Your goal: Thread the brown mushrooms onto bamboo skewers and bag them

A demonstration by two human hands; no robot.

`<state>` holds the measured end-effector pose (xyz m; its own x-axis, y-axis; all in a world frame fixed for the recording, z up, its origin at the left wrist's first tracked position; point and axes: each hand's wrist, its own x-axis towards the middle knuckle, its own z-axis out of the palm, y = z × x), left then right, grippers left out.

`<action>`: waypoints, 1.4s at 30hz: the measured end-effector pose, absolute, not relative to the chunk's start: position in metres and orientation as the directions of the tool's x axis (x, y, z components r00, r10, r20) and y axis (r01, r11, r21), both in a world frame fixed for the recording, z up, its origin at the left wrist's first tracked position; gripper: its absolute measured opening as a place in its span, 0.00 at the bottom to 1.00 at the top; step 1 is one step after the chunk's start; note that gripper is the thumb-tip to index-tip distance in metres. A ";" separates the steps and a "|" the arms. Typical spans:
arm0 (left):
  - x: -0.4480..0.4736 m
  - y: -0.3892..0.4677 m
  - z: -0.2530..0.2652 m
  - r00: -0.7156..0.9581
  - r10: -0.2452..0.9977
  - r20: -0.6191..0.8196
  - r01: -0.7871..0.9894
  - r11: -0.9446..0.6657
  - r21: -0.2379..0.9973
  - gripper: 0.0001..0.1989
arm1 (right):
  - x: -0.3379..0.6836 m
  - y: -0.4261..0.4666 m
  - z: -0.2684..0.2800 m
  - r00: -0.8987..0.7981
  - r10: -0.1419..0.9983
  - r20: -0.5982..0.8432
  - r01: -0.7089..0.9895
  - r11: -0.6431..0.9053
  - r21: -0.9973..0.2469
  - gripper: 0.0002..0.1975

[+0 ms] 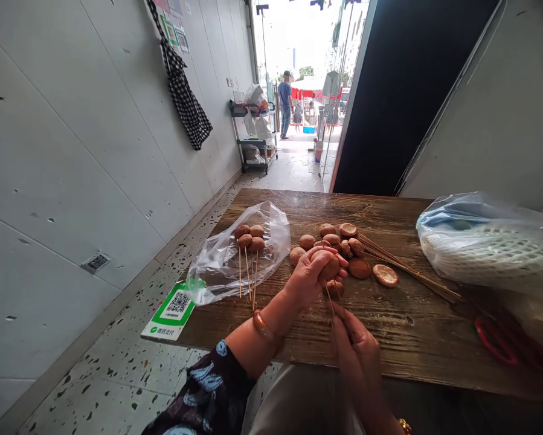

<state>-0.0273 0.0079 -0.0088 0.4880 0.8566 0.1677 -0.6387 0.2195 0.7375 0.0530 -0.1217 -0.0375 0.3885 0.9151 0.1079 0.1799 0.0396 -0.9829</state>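
Note:
My left hand (305, 275) is wrapped round a brown mushroom cap (330, 266) above the table's front half. A thin bamboo skewer (328, 297) runs from under this cap down to my right hand (356, 341), whose fingers pinch its lower part. Just beyond my hands lie several loose mushroom caps (359, 268), including an upturned cap (386, 275) with its pale underside showing. Bare bamboo skewers (409, 270) lie in a bundle to the right. On the left, several skewered mushrooms (255, 243) rest on a clear plastic bag (217, 266).
A QR-code card (174, 314) lies at the wooden table's (416, 338) left corner. Red-handled scissors (495, 347) and a big plastic bag of white netting (484, 244) occupy the right side. Farther off are a wheeled cart (253, 140) and a person (285, 103) outside the doorway.

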 end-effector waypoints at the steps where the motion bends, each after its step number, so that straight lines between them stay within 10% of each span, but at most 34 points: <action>1: -0.027 0.007 -0.008 0.487 0.856 0.171 -0.638 0.216 0.739 0.16 | 0.053 -0.122 -0.037 0.385 0.916 0.107 0.186 0.036 -0.982 0.19; 42: -0.026 -0.006 -0.004 0.563 0.806 0.182 -0.597 0.245 0.764 0.18 | 0.045 -0.109 -0.048 0.452 0.889 0.071 0.126 0.015 -0.992 0.19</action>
<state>-0.0258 -0.0058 -0.0040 0.5632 0.8059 0.1822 -0.5975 0.2449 0.7636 0.0452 -0.1094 -0.0476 0.4524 0.8889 0.0712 0.1259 0.0154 -0.9919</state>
